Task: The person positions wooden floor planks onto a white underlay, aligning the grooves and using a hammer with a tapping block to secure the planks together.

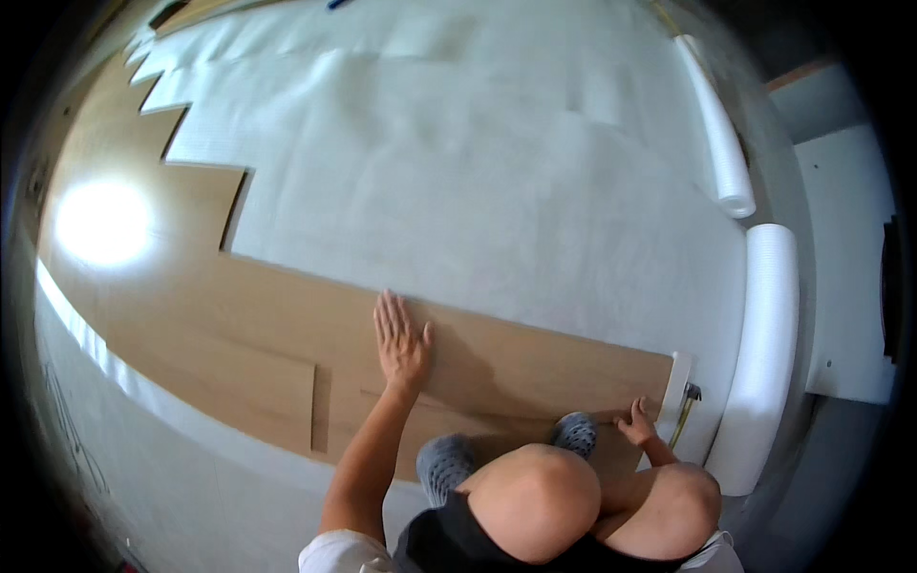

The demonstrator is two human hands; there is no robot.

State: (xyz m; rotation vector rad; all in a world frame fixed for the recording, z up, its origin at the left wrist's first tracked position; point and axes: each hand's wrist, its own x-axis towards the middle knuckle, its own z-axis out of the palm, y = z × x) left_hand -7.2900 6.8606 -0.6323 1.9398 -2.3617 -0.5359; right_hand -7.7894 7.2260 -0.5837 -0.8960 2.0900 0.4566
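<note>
Left hand (401, 351): is lying palm down on the tan planks (549, 355), fingers extending, thumb standing apart.
Right hand (637, 427): is hovering over or touching the planks near their right end, fingers partly curling; whether it is pinching anything, I cannot tell.
Planks: are stretching under both feet, their stepped edge bordering the pale underlay (478, 181).
White strip (674, 385): is sitting at their right end, beside a yellow tape (683, 420).

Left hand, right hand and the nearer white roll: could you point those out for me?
Left hand (403, 350), head view: back of the hand.
Right hand (639, 427), head view: middle of the hand.
Nearer white roll (764, 353), head view: middle of its side.
</note>
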